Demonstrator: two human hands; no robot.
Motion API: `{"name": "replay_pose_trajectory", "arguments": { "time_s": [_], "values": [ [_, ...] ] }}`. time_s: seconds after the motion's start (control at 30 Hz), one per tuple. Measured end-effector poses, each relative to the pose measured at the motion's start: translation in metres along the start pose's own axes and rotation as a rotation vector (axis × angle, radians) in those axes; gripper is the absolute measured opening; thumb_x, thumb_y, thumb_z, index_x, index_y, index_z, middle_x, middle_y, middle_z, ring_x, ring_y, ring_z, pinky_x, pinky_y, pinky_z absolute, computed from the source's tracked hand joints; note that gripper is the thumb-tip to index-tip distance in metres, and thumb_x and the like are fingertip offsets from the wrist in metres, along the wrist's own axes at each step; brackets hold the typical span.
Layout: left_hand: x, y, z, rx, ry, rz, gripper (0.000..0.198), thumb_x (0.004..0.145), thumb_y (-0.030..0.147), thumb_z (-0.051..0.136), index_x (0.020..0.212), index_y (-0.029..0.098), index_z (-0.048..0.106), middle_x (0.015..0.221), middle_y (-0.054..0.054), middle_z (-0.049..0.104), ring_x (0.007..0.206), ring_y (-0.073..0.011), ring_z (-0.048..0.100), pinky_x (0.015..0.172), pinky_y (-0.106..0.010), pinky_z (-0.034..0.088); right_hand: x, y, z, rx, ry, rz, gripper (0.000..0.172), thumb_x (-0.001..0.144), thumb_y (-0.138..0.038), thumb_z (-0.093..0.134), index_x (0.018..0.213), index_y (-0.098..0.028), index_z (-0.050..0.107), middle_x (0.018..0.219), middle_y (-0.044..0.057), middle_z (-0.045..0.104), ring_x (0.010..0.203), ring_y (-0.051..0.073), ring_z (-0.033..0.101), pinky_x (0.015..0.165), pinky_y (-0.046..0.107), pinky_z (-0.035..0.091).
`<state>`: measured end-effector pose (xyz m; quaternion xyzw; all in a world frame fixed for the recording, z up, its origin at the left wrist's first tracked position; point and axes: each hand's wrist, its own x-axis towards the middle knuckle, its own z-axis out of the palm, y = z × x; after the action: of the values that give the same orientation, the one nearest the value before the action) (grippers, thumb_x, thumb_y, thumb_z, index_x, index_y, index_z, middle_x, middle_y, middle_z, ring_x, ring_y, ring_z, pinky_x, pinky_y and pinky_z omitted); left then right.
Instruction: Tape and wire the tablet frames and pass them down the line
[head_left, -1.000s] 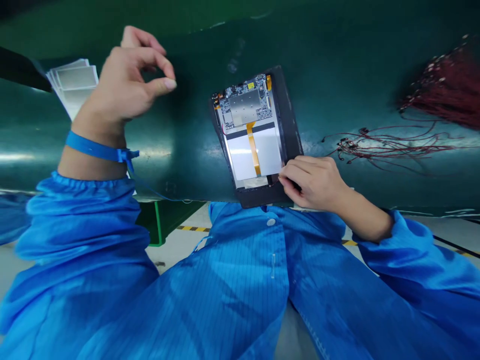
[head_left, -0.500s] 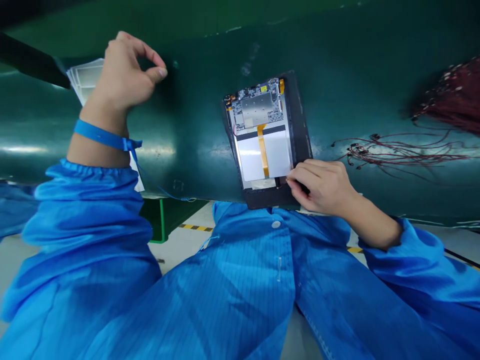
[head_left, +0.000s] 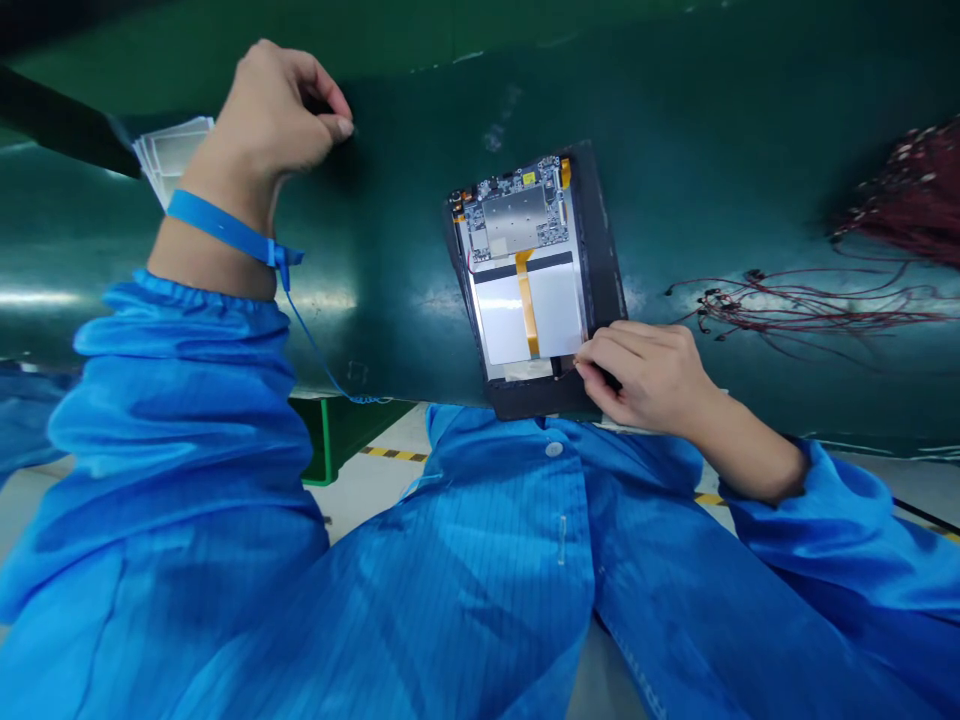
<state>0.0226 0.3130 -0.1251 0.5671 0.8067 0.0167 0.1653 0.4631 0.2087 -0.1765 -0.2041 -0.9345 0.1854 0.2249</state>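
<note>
An opened tablet [head_left: 491, 345] lies at a slight tilt on a black flat sheet [head_left: 604, 260]. Its circuit board [head_left: 514, 215] faces up at the far end, and an orange ribbon cable [head_left: 527, 305] runs down over the silver battery [head_left: 495, 310]. At the tablet's lower right corner my right hand [head_left: 645, 372] is closed in a pinch; what sits between the fingertips is too small to make out. Off to the left, my left hand [head_left: 289, 110] hovers low over the bench with thumb and index finger pinched together. Whatever it may hold is hidden.
Thin red wires with small black ends [head_left: 720, 305] lie right of the tablet, below a larger dark red wire bundle [head_left: 907, 195]. Clear sheets [head_left: 169, 160] are stacked behind my left wrist. A blue strap's cord [head_left: 322, 360] runs to the green bench's [head_left: 405, 250] front edge.
My left hand has moved a little right and away from me, its fingertips reaching a spot where a small pale speck showed before. My right hand and the tablet have stayed put.
</note>
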Motion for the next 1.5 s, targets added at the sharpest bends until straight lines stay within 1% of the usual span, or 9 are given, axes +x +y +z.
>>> {"name": "replay_pose_trajectory", "arguments": {
  "time_s": [0.17,0.27,0.4,0.5,0.63,0.93,1.2,1.37,1.5],
  "values": [
    [0.007,0.001,-0.006,-0.113,0.083,-0.202,0.050,0.070,0.047,0.097,0.105,0.022,0.072,0.092,0.001,0.061,0.082,-0.0139,0.050,0.103,-0.056,0.055,-0.001,0.002,0.002,0.020,0.010,0.015,0.012,0.099,-0.017,0.057,0.091,-0.019,0.066,0.079,0.003,0.071,0.073,0.018,0.061,0.063,0.033,0.040],
    [-0.007,-0.008,-0.001,-0.262,0.198,-0.161,0.042,0.079,0.043,0.091,0.105,0.018,0.070,0.091,0.003,0.061,0.082,-0.0100,0.051,0.101,-0.048,0.057,-0.004,-0.003,-0.001,-0.003,0.030,-0.009,0.008,0.098,-0.019,0.059,0.095,-0.019,0.067,0.085,0.006,0.072,0.079,0.021,0.061,0.066,0.035,0.041],
    [-0.038,-0.024,0.010,-0.384,0.288,-0.107,0.043,0.084,0.056,0.082,0.094,0.018,0.065,0.089,0.001,0.064,0.081,-0.0104,0.056,0.092,-0.040,0.058,-0.007,-0.020,-0.011,-0.197,-0.026,-0.116,0.017,0.099,-0.029,0.066,0.113,-0.021,0.070,0.117,0.012,0.075,0.107,0.030,0.059,0.091,0.046,0.043],
    [-0.050,-0.028,0.015,-0.507,0.304,-0.081,0.053,0.074,0.065,0.084,0.092,0.019,0.065,0.092,0.000,0.068,0.080,-0.0114,0.058,0.087,-0.038,0.057,-0.006,-0.032,-0.011,-0.268,-0.131,-0.222,0.010,0.100,-0.028,0.067,0.107,-0.023,0.071,0.111,0.009,0.074,0.103,0.028,0.055,0.093,0.045,0.038],
    [-0.037,-0.022,0.023,-0.474,0.300,-0.072,0.053,0.076,0.067,0.078,0.101,0.020,0.071,0.096,0.000,0.069,0.083,-0.0112,0.054,0.089,-0.037,0.053,0.006,-0.033,-0.002,-0.270,-0.176,-0.251,0.018,0.101,-0.039,0.069,0.096,-0.021,0.069,0.093,0.007,0.069,0.091,0.026,0.050,0.083,0.041,0.033],
    [-0.006,-0.006,0.032,-0.324,0.210,-0.080,0.045,0.083,0.057,0.075,0.102,0.016,0.074,0.089,0.002,0.064,0.082,-0.0099,0.045,0.091,-0.034,0.050,0.041,-0.022,0.013,-0.333,-0.144,-0.060,0.024,0.099,-0.038,0.066,0.105,-0.015,0.067,0.106,0.016,0.068,0.095,0.031,0.051,0.079,0.042,0.030],
    [0.004,0.014,-0.002,-0.282,0.065,-0.247,0.014,0.070,0.015,0.082,0.082,0.019,0.076,0.080,0.001,0.068,0.086,-0.0177,0.060,0.102,-0.049,0.055,0.141,0.017,0.040,-0.295,-0.080,0.173,0.035,0.096,-0.037,0.065,0.123,-0.016,0.061,0.139,0.021,0.059,0.120,0.040,0.054,0.095,0.053,0.043],
    [0.007,0.007,0.003,-0.292,0.112,-0.259,0.013,0.072,0.018,0.084,0.079,0.019,0.072,0.075,0.003,0.066,0.078,-0.0138,0.056,0.096,-0.041,0.058,0.223,0.078,0.038,-0.356,0.025,0.372,0.037,0.091,-0.038,0.070,0.124,-0.024,0.063,0.157,0.019,0.049,0.132,0.045,0.046,0.108,0.069,0.040],
    [-0.001,0.002,0.015,-0.257,0.188,-0.193,0.009,0.075,0.023,0.076,0.081,0.017,0.072,0.071,-0.001,0.065,0.082,-0.0176,0.058,0.092,-0.041,0.055,0.260,0.105,0.019,-0.464,0.011,0.591,0.048,0.087,-0.028,0.075,0.133,-0.018,0.062,0.162,0.022,0.047,0.133,0.045,0.049,0.108,0.069,0.044]
  ]
}}
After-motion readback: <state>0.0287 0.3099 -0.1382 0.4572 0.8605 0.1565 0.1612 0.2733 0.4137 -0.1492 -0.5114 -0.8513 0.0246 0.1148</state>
